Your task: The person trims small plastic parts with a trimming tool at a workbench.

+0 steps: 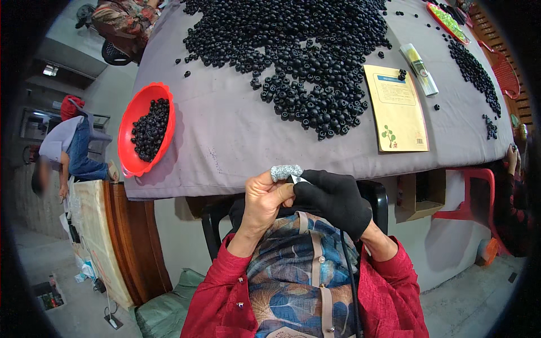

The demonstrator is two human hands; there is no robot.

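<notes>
In the head view, the right hand (335,197), gloved in black, is closed on a small pale pointed piece (298,179), which sits between both hands just in front of the table (225,152). The left hand (264,197), with a grey knitted sleeve (285,172) on one finger, curls close beside it; whether it grips anything, I cannot tell. Good handling probably means short, steady movements, the piece's tip facing the knitted sleeve rather than the bare thumb.
</notes>
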